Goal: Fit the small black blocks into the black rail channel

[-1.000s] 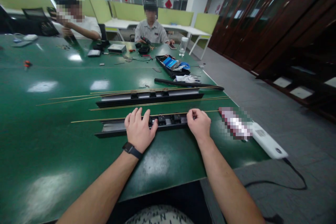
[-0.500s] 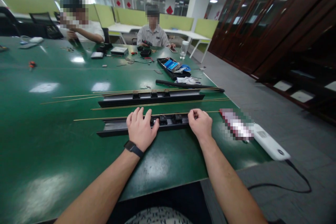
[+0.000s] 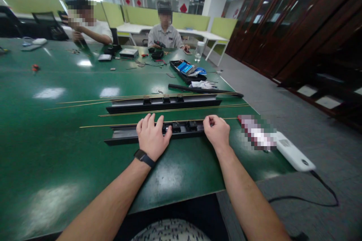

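A black channel-shaped rail (image 3: 121, 135) lies across the table in front of me, with black blocks (image 3: 192, 125) seated in its groove. My left hand (image 3: 152, 135) rests over the rail's middle, its fingers stretched out and slightly spread, covering part of the groove. At the rail's right end, my right hand (image 3: 217, 132) is closed in a pinch; whatever lies between thumb and fingers is hidden. A thin brass-coloured rod (image 3: 96, 125) runs along the rail's far edge, passing behind both hands. Farther back is a second, similar rail (image 3: 132, 107) with black blocks inside.
More thin rods lie around the second rail. Behind it are a long black bar (image 3: 195, 89), white gloves (image 3: 203, 84) and a black tray (image 3: 188, 75) with blue packs. A phone (image 3: 256, 133) and white device (image 3: 294, 152) sit at right. Two people sit opposite.
My hands keep the same poses at the rail. The view has shifted very slightly. Across the table, the person in the striped shirt has raised a dark hand tool a little.
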The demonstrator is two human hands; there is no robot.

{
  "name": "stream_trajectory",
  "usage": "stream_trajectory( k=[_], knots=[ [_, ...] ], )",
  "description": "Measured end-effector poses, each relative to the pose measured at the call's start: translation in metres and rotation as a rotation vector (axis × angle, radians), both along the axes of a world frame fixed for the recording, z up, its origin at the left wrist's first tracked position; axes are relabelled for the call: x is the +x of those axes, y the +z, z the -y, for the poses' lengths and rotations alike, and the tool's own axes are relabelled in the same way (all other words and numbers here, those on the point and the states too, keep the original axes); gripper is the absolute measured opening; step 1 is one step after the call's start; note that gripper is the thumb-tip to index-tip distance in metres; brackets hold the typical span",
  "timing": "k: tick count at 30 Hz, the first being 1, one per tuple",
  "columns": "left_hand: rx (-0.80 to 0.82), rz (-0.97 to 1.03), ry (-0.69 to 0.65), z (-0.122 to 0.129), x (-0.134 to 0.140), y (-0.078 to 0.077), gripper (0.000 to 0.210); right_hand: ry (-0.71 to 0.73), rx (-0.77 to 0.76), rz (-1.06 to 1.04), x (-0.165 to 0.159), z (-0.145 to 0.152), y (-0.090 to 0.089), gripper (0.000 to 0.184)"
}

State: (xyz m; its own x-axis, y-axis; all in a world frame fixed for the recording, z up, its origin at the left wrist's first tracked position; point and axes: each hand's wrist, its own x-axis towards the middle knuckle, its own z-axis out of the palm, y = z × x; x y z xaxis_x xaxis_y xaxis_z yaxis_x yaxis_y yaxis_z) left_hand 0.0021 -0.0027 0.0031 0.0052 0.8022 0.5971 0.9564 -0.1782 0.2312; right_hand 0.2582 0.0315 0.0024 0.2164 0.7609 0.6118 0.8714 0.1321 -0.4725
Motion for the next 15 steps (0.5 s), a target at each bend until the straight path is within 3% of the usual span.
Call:
stream_trajectory(
  k=[15],
  knots=[
    [0.018, 0.003, -0.001, -0.0008, -0.0002, -0.0016, 0.045, -0.006, 0.022, -0.013, -0.0002, -0.0010, -0.0021, 0.026]
  ],
)
